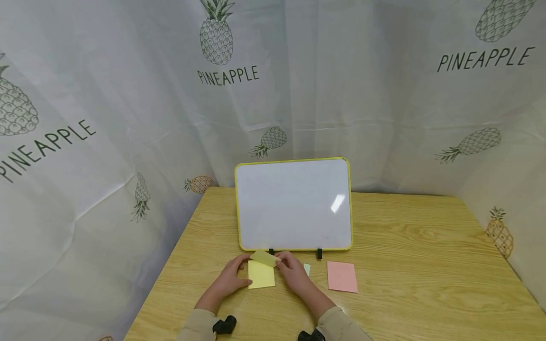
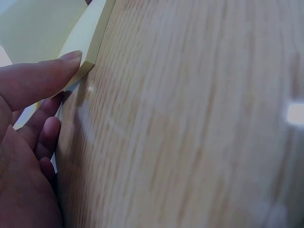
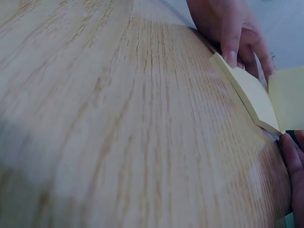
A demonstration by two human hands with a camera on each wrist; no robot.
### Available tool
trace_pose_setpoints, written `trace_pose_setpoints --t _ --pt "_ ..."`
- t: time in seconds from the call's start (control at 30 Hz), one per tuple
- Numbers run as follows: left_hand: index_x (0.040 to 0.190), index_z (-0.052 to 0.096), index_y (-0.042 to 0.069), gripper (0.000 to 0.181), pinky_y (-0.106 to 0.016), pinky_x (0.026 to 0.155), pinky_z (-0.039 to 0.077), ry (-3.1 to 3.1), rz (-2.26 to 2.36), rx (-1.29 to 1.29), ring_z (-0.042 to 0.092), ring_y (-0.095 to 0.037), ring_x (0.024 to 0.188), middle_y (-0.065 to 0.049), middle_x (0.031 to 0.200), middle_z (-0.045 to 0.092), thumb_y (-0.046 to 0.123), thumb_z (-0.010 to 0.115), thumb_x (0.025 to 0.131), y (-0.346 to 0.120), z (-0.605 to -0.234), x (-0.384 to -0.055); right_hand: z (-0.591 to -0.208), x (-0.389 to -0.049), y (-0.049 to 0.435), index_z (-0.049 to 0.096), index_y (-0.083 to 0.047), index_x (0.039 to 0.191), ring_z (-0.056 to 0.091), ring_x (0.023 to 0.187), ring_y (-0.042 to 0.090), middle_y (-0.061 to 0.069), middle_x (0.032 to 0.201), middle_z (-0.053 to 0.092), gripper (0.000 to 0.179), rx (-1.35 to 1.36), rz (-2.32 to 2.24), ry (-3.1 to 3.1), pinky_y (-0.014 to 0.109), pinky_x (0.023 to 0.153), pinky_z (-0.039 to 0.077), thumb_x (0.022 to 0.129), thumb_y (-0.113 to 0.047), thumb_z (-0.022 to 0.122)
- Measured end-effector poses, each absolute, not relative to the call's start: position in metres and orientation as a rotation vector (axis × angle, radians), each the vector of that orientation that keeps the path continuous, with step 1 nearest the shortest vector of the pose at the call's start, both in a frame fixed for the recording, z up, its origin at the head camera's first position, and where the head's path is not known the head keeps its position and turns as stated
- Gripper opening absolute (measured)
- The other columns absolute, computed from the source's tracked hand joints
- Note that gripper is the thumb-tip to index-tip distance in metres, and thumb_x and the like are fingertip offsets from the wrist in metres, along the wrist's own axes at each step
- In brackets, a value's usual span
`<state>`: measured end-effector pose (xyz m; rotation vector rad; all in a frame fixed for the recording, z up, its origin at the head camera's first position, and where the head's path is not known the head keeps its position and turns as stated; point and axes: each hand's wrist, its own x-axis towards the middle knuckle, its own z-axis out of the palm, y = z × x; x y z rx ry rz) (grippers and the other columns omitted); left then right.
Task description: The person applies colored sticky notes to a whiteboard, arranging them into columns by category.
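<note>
A thick pad of yellow sticky notes (image 1: 261, 277) lies on the wooden table. Its top sheet (image 1: 264, 258) is bent up and away from the pad along the far side. My left hand (image 1: 228, 280) holds the pad at its left side, the thumb on the near corner and the fingers toward the far edge. With thumb and fingertips, my right hand (image 1: 294, 273) pinches the raised sheet at its right end. In the right wrist view the raised sheet (image 3: 287, 97) stands at an angle to the pad (image 3: 251, 92). The right fingertips are partly out of that view.
Behind the hands stands a yellow-framed whiteboard (image 1: 294, 206) on black feet (image 1: 319, 254). A pink sticky pad (image 1: 342, 277) lies right of my right hand. Part of a pale green note (image 1: 307, 269) shows beside that hand. A pineapple-print curtain (image 1: 324, 94) surrounds the table.
</note>
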<state>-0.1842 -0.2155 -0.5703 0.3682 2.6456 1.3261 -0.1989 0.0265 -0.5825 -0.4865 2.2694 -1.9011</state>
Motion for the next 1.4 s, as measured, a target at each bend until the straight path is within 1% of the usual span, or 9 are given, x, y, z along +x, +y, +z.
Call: trace_pose_setpoints --t 0.23,0.37,0.47,0.57,0.67,0.8,1.03,1.27,1.4 --pt "0.136 0.052 0.007 0.062 -0.046 0.090 0.043 2.653 1.339 0.406 0.048 -0.031 0.108 -0.015 0.133 0.050 0.006 0.079 0.080 -0.216 -0.573 -0.185 -0.585 -0.199 0.027 0.055 -0.004 0.103 0.058 0.103 0.026 0.014 0.126 0.056 0.018 -0.455 -1.955 2.232 0.031 0.084 0.048 0.104 -0.020 0.049" --pt "0.135 0.054 0.009 0.060 -0.046 0.091 0.043 2.664 1.324 0.397 0.049 -0.031 0.110 -0.014 0.133 0.050 0.007 0.079 0.080 -0.217 -0.573 -0.185 -0.583 -0.198 0.027 0.055 -0.001 0.101 0.060 0.101 0.029 0.015 0.123 0.058 0.013 -0.456 -2.015 2.224 0.028 0.083 0.049 0.103 -0.012 0.050" --pt "0.134 0.055 0.010 0.060 -0.047 0.089 0.043 2.676 1.308 0.402 0.048 -0.029 0.107 -0.012 0.132 0.051 0.007 0.079 0.080 -0.217 -0.574 -0.185 -0.573 -0.194 0.027 0.054 0.005 0.100 0.060 0.097 0.036 0.021 0.117 0.058 0.010 -0.509 -2.067 2.222 0.031 0.081 0.051 0.102 -0.003 0.048" --pt "0.134 0.055 0.010 0.059 -0.047 0.087 0.043 2.685 1.299 0.410 0.048 -0.028 0.105 -0.012 0.131 0.052 0.007 0.079 0.080 -0.217 -0.574 -0.186 -0.567 -0.191 0.028 0.053 0.007 0.102 0.060 0.096 0.040 0.024 0.115 0.058 0.010 -0.502 -2.088 2.211 0.037 0.082 0.052 0.101 -0.001 0.047" --pt "0.134 0.056 0.010 0.059 -0.047 0.087 0.043 2.684 1.302 0.415 0.048 -0.028 0.106 -0.012 0.131 0.052 0.007 0.079 0.080 -0.217 -0.574 -0.186 -0.573 -0.193 0.028 0.053 0.005 0.108 0.061 0.097 0.037 0.022 0.116 0.059 0.013 -0.456 -2.083 2.209 0.038 0.083 0.052 0.103 -0.006 0.047" --pt "0.134 0.056 0.010 0.059 -0.046 0.088 0.043 2.699 1.291 0.431 0.049 -0.028 0.106 -0.012 0.131 0.052 0.008 0.080 0.080 -0.216 -0.574 -0.186 -0.584 -0.195 0.029 0.051 0.003 0.117 0.062 0.100 0.035 0.021 0.119 0.057 0.021 -0.447 -2.125 2.187 0.036 0.085 0.052 0.104 -0.012 0.046" --pt "0.134 0.057 0.011 0.059 -0.046 0.088 0.044 2.720 1.274 0.444 0.050 -0.029 0.106 -0.012 0.132 0.053 0.008 0.080 0.080 -0.216 -0.575 -0.187 -0.556 -0.186 0.031 0.046 0.011 0.119 0.056 0.106 0.048 0.027 0.119 0.051 0.020 -0.435 -2.204 2.054 0.048 0.089 0.049 0.104 0.000 0.040" --pt "0.134 0.058 0.012 0.058 -0.049 0.089 0.044 2.730 1.263 0.440 0.049 -0.032 0.110 -0.011 0.132 0.053 0.009 0.080 0.080 -0.216 -0.575 -0.187 -0.556 -0.186 0.031 0.046 0.009 0.123 0.057 0.106 0.047 0.026 0.122 0.051 0.022 -0.431 -2.199 2.082 0.048 0.089 0.049 0.104 -0.001 0.039" --pt "0.133 0.058 0.012 0.058 -0.049 0.089 0.044 2.736 1.258 0.445 0.049 -0.031 0.109 -0.010 0.131 0.053 0.009 0.080 0.080 -0.216 -0.576 -0.187 -0.553 -0.185 0.030 0.048 0.006 0.124 0.059 0.099 0.045 0.023 0.115 0.054 0.022 -0.387 -2.169 2.162 0.046 0.086 0.050 0.104 -0.001 0.040"
